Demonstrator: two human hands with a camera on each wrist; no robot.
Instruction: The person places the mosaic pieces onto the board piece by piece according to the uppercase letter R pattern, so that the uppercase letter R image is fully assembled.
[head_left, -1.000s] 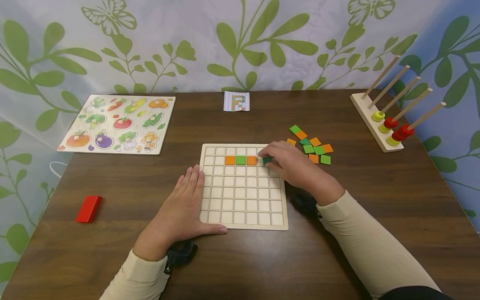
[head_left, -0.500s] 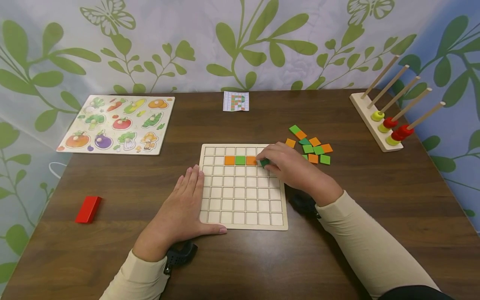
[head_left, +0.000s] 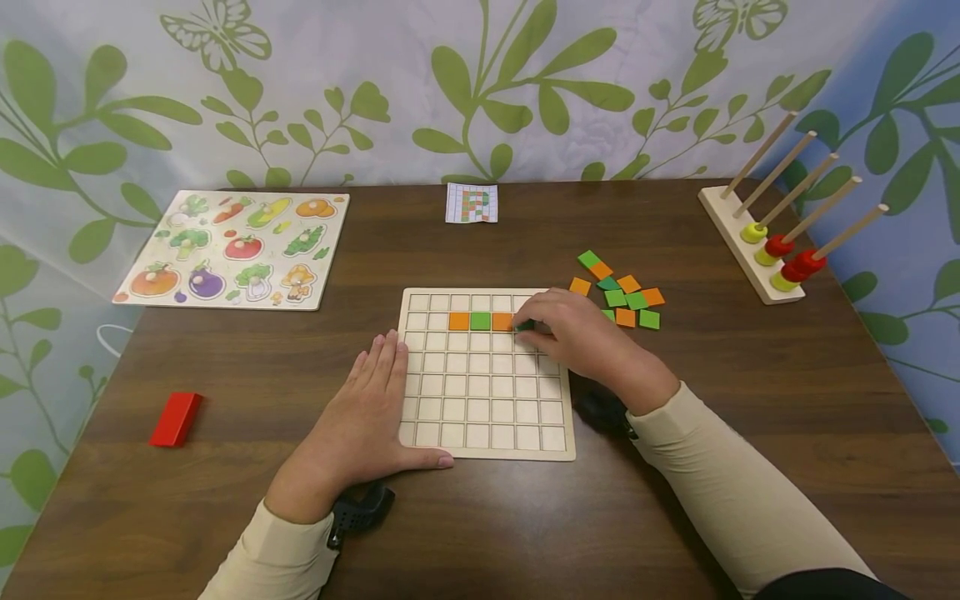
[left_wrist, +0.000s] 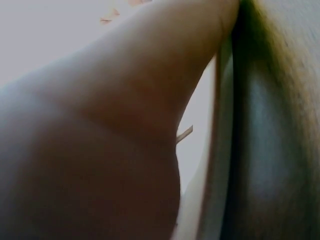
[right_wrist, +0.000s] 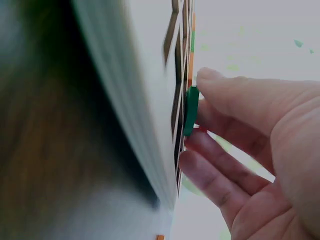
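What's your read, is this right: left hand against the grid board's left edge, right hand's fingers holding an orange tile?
Not quite: the right hand holds a dark green tile in its fingers, not an orange one, as the right wrist view shows. The left hand is against the left edge of the grid board, as you say.
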